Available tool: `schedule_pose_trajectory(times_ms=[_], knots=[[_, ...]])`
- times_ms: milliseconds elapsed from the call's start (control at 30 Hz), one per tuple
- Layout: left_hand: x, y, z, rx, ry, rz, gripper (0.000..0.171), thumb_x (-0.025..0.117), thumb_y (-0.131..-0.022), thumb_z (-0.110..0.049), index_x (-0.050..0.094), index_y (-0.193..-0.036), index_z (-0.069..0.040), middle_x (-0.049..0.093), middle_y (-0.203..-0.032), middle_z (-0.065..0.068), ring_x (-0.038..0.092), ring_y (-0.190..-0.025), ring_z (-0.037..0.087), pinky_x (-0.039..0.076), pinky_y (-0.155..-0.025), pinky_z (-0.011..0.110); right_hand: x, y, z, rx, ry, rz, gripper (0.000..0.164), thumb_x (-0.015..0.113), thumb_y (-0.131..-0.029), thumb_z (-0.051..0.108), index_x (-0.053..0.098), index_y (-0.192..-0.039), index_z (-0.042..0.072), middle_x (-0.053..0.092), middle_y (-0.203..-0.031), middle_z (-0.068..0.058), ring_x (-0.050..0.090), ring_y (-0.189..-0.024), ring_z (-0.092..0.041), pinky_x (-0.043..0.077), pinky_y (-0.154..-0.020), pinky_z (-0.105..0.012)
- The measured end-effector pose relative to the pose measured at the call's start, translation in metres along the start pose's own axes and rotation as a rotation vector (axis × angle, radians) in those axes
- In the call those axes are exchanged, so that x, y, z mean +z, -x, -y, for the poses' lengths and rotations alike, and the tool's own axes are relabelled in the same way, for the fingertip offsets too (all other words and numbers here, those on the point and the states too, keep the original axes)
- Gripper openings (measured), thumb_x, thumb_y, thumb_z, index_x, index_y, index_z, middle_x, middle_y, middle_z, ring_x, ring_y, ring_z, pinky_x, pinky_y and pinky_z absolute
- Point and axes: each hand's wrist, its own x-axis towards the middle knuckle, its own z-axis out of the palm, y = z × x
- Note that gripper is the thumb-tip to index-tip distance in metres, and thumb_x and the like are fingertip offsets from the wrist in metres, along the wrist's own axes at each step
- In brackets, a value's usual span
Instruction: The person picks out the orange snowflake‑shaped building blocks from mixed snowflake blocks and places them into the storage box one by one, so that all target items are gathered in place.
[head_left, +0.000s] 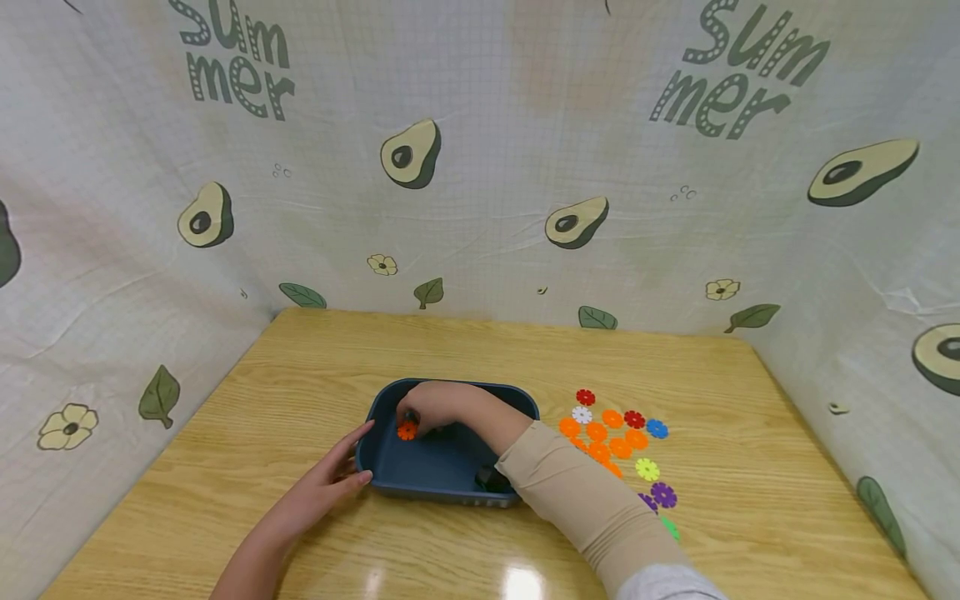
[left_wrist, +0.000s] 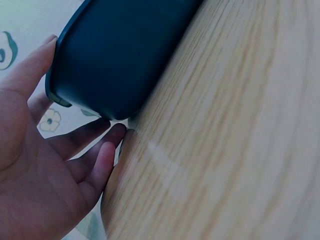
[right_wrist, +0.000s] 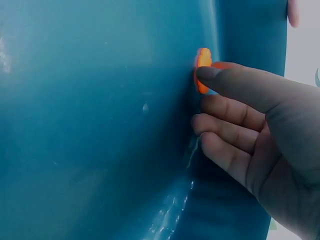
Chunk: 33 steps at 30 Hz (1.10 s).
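A dark blue plastic tray (head_left: 442,477) with rounded corners sits on the wooden table. Inside it, near the left end, my right hand (head_left: 435,407) pinches an orange notched disc (right_wrist: 203,70) between thumb and forefinger. The disc stands on edge close to the tray's wall in the right wrist view, and the other fingers are loosely bent below it. My left hand (head_left: 330,477) spans the tray's left end from outside, thumb near the front corner and forefinger at the rim. In the left wrist view, the lower fingers of that hand (left_wrist: 60,150) lie beneath the tray's edge.
Right of the tray, several loose notched discs lie flat: orange discs (head_left: 620,447), a red disc (head_left: 586,397), a blue disc (head_left: 657,428), a yellow disc (head_left: 647,469) and a purple disc (head_left: 663,495). The right sleeve (head_left: 585,500) crosses the tray's right side. Patterned cloth (head_left: 480,208) encloses the table.
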Motion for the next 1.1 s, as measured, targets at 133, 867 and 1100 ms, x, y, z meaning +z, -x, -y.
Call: schedule_pose_trajectory(times_ms=[133,867,1100], knots=[[0.0000,0.0005,-0.0001,-0.004,0.013,-0.002,0.069,0.058,-0.100,-0.020,0.019,-0.157,-0.022,0.014,-0.156,0.028,0.033,-0.133,0.048,0.034,-0.101,0.055,0.0015,-0.0005,0.0007,0.008,0.007,-0.011,0.028,0.072,-0.090,0.015,0.069,-0.118,0.015,0.064,-0.098,0.007,0.055,-0.077,-0.007,0.045,-0.069,-0.020],[0.0003,0.0007,0.0007,0.007,0.010,-0.005,0.068,0.056,-0.101,-0.019,0.019,-0.157,-0.022,0.016,-0.155,0.029,0.033,-0.133,0.049,0.035,-0.101,0.054,0.0044,-0.0010,0.0006,0.028,0.037,-0.059,0.023,0.070,-0.092,0.013,0.066,-0.115,0.014,0.061,-0.096,0.006,0.054,-0.082,-0.007,0.045,-0.075,-0.022],[0.0005,-0.0004,0.0012,0.018,0.010,0.008,0.067,0.055,-0.101,-0.019,0.018,-0.157,-0.020,0.018,-0.154,0.030,0.037,-0.131,0.047,0.041,-0.097,0.043,-0.0012,0.0021,-0.0032,-0.027,-0.089,-0.039,0.027,0.072,-0.090,0.012,0.066,-0.116,0.012,0.063,-0.099,0.005,0.056,-0.083,-0.005,0.045,-0.073,-0.019]])
